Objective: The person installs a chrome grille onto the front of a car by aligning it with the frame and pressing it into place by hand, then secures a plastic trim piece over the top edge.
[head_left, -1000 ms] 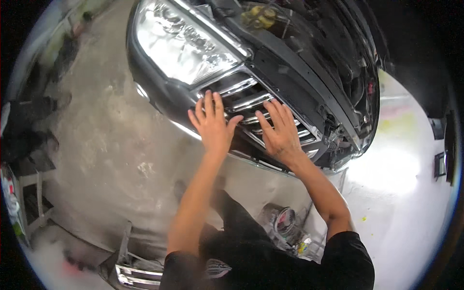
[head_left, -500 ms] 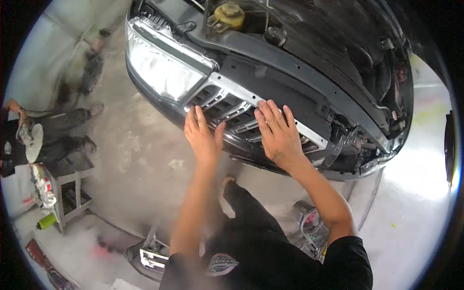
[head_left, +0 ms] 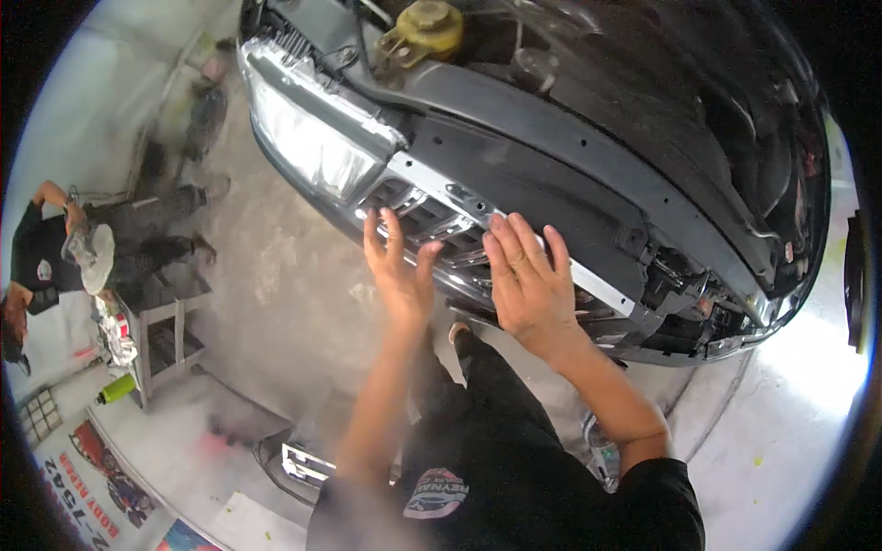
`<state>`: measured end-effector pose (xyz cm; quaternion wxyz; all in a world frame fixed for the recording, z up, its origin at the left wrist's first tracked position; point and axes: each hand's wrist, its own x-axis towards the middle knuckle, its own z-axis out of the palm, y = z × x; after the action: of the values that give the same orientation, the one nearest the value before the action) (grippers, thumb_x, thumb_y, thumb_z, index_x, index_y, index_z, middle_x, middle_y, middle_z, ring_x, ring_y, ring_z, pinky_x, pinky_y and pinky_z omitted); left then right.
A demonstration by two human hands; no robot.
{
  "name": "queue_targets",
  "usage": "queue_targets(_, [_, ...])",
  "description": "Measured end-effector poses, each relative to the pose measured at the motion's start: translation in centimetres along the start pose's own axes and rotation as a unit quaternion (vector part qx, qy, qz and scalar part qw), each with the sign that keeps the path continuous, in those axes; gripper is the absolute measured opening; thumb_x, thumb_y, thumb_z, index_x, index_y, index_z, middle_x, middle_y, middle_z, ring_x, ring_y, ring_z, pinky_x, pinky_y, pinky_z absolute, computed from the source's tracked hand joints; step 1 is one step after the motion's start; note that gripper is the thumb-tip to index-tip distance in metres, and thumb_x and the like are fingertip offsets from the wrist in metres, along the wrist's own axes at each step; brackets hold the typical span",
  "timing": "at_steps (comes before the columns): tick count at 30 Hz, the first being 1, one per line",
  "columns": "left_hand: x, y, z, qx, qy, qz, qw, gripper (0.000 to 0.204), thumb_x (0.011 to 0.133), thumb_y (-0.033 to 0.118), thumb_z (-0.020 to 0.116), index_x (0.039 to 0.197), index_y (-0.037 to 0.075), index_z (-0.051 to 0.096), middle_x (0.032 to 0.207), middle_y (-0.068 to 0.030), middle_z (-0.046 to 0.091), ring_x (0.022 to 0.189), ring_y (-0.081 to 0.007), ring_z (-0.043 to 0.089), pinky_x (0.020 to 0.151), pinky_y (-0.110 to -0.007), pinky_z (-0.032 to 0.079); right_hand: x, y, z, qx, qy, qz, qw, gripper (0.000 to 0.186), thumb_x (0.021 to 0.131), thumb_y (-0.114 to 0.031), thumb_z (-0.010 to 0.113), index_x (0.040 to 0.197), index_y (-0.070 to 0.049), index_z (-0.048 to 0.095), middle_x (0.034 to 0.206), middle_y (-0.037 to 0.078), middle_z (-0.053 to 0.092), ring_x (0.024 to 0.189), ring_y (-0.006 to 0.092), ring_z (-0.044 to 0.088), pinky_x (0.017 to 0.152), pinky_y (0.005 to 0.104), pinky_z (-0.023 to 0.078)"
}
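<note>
A chrome and dark slatted grille (head_left: 418, 200) is seated in the front of a dark car, with a bright metal strip (head_left: 602, 290) along its top edge. My right hand (head_left: 536, 294) lies flat over the grille, its fingertips at the strip. It holds nothing. At the grille's left part, my left hand (head_left: 401, 278) is open, fingers bent and thumb apart, just before the slats. Whether its fingertips touch the slats I cannot tell. Left of the grille sits a clear headlight (head_left: 308, 138). Behind the strip runs a black cover panel (head_left: 514, 174).
The open engine bay holds a yellowish reservoir (head_left: 430, 29). On the far left another person (head_left: 55, 243) holds a round pale disc-shaped thing (head_left: 96, 260) beside a work stand (head_left: 170, 340). A green bottle (head_left: 117, 388) is near it. A bucket (head_left: 602, 450) is partly hidden by my right arm.
My left hand's fingers have bent, and the hand has drawn slightly off the grille. My right hand stays on the strip. The view has shifted, showing more of the other person.
</note>
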<state>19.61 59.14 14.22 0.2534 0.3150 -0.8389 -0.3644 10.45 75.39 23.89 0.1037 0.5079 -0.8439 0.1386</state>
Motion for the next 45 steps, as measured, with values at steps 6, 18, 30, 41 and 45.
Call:
queue_targets(6, [0.3, 0.2, -0.4, -0.005, 0.001, -0.025, 1.000, 0.083, 0.077, 0.025, 0.084, 0.149, 0.008, 0.045, 0.152, -0.0279, 0.036, 0.135, -0.0469, 0.040, 0.111, -0.051, 0.034, 2.7, -1.5, -0.3, 0.094, 0.029, -0.054, 0.994, 0.038, 0.081, -0.008, 0.063, 0.117, 0.002, 0.062, 0.118, 0.017, 0.061, 0.105, 0.0313, 0.060, 0.090, 0.0491, 0.044])
queue_targets(18, [0.8, -1.6, -3.2, -0.045, -0.150, 0.060, 0.986, 0.073, 0.092, 0.030, 0.063, 0.153, 0.000, 0.036, 0.161, -0.0268, 0.022, 0.149, -0.0453, 0.022, 0.117, -0.063, 0.017, 13.0, -8.9, 3.7, 0.252, -0.132, -0.267, 0.921, 0.018, 0.076, -0.022, 0.069, 0.072, -0.006, 0.062, 0.070, 0.013, 0.062, 0.067, 0.0303, 0.065, 0.061, 0.0423, 0.050])
queue_targets(30, [0.8, -2.7, -2.5, -0.089, -0.141, 0.034, 0.985, 0.080, 0.079, 0.013, 0.074, 0.149, 0.000, 0.038, 0.160, -0.0325, 0.010, 0.148, -0.0527, 0.013, 0.114, -0.071, 0.014, 14.2, -4.8, 5.9, 0.119, -0.165, -0.192, 0.960, 0.013, 0.072, -0.011, 0.070, 0.080, -0.004, 0.063, 0.074, 0.010, 0.060, 0.066, 0.0293, 0.060, 0.061, 0.0396, 0.049])
queue_targets(41, [0.8, -3.2, -3.3, -0.093, -0.130, 0.054, 0.986, 0.078, 0.084, 0.015, 0.070, 0.153, 0.004, 0.035, 0.159, -0.0319, 0.017, 0.147, -0.0518, 0.018, 0.114, -0.069, 0.018, 7.3, -4.9, 2.8, 0.002, -0.143, -0.112, 0.983, 0.039, 0.074, -0.001, 0.065, 0.113, 0.001, 0.063, 0.129, 0.021, 0.058, 0.124, 0.0389, 0.055, 0.109, 0.0523, 0.041])
queue_targets(45, [0.1, -4.2, -4.1, -0.088, -0.134, 0.048, 0.986, 0.077, 0.085, 0.014, 0.069, 0.153, 0.003, 0.035, 0.159, -0.0311, 0.020, 0.148, -0.0507, 0.018, 0.116, -0.065, 0.017, 7.3, -5.5, 2.7, -0.002, -0.141, -0.106, 0.984, 0.039, 0.074, 0.000, 0.065, 0.113, 0.001, 0.063, 0.129, 0.020, 0.058, 0.126, 0.0384, 0.054, 0.109, 0.0526, 0.042])
